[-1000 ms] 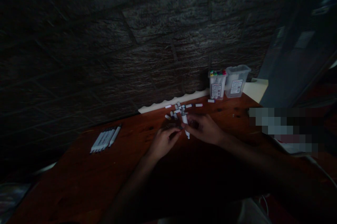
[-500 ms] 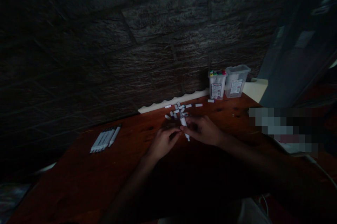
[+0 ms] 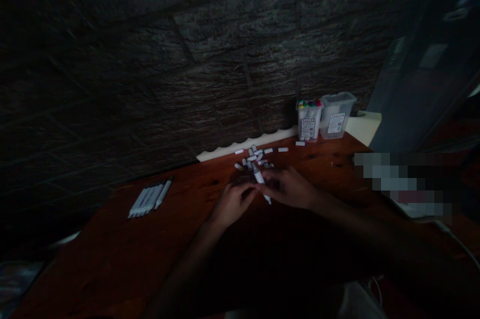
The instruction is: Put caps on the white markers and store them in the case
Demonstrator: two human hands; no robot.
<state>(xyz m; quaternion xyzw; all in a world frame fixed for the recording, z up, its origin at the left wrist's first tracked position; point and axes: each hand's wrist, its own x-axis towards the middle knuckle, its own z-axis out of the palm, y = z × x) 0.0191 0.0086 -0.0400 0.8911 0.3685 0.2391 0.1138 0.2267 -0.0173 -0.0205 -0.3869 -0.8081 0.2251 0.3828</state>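
Observation:
A white marker [image 3: 258, 175] with a grey end is held at a slant above the table, its grey end toward the wall. My right hand [image 3: 290, 186] is closed round it from the right. From the left, my left hand [image 3: 233, 201] pinches with thumb and forefinger at the marker's side; the fingertips of both hands meet there, and the exact contact is partly hidden. Just beyond the hands lies a loose cluster of short white marker caps [image 3: 252, 158], some with coloured ends. Part of the cluster is hidden behind the marker and my right hand.
Several capless-looking white markers [image 3: 150, 198] lie in a row at left. Near the wall stand a clear box of colour-topped markers [image 3: 309, 121] and another clear box [image 3: 337, 116]. A wavy white strip [image 3: 247, 144] runs along the wooden table's [image 3: 180, 239] back edge. A cable [image 3: 459, 244] is at right.
The marker has tilted and shifted slightly, its grey end moving left and a little nearer. My right fingers now cover more of its middle. My left hand has barely moved.

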